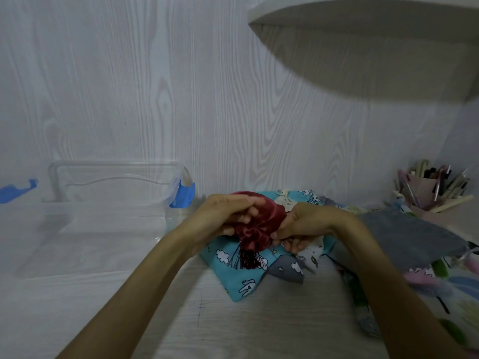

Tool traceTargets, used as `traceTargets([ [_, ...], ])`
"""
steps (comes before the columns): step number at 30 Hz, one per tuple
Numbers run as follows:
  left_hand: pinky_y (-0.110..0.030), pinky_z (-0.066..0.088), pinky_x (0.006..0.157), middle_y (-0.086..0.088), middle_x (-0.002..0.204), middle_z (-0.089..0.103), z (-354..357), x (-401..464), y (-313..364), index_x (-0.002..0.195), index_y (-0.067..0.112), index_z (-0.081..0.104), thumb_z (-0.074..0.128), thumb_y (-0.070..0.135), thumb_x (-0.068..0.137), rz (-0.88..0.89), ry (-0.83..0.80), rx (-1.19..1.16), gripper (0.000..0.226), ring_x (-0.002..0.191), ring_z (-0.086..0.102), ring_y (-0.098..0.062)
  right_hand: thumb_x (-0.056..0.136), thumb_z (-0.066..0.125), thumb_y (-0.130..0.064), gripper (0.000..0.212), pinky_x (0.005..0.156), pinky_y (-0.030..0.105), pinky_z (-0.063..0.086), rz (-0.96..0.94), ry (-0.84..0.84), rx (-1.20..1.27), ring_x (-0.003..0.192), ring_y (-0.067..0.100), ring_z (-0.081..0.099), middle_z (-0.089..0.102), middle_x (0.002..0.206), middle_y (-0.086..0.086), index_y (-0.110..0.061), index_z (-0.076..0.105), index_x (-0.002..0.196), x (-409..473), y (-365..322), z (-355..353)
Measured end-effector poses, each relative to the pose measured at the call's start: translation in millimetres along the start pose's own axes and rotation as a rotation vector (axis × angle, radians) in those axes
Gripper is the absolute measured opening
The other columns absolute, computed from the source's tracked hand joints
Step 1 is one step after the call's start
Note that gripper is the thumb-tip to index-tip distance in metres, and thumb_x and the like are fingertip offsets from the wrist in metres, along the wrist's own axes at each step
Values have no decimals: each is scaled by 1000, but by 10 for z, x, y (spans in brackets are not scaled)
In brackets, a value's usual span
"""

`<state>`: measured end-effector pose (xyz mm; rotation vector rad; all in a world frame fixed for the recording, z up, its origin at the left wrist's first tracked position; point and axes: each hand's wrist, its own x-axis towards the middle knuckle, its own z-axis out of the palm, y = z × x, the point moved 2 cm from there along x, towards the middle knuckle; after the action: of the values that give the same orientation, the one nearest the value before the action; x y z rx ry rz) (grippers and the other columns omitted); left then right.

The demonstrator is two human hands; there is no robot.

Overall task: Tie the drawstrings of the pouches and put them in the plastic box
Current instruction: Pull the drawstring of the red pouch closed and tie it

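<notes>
A dark red satin pouch [259,224] is held up between both hands above the table. My left hand [230,213] grips its left side, fingers curled over the cloth. My right hand [300,226] pinches the gathered neck at the pouch's right. Dark red tasselled drawstrings [247,260] hang below the pouch. Beneath lies a blue cloud-print pouch [233,275], with a grey star-print pouch [286,268] beside it. The clear plastic box [114,182] stands at the back left, and nothing shows inside it.
A grey felt pouch [409,234] and several patterned pouches [453,281] lie at the right. A holder of pens [435,187] stands at the back right. A white shelf [375,42] overhangs the top right. Blue tape [15,190] marks the wall on the left.
</notes>
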<state>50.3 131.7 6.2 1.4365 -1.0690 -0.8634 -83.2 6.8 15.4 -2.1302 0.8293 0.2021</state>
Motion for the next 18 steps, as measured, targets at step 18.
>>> traceTargets([
  [18,-10,41,59,5,66,56,290,-35,-53,74,12,62,47,23,97,161,-152,433,30,62,51,-6,97,42,-37,29,108,19,29,-658,373,-291,109,-9,47,58,109,-15,-27,69,100,-319,-734,238],
])
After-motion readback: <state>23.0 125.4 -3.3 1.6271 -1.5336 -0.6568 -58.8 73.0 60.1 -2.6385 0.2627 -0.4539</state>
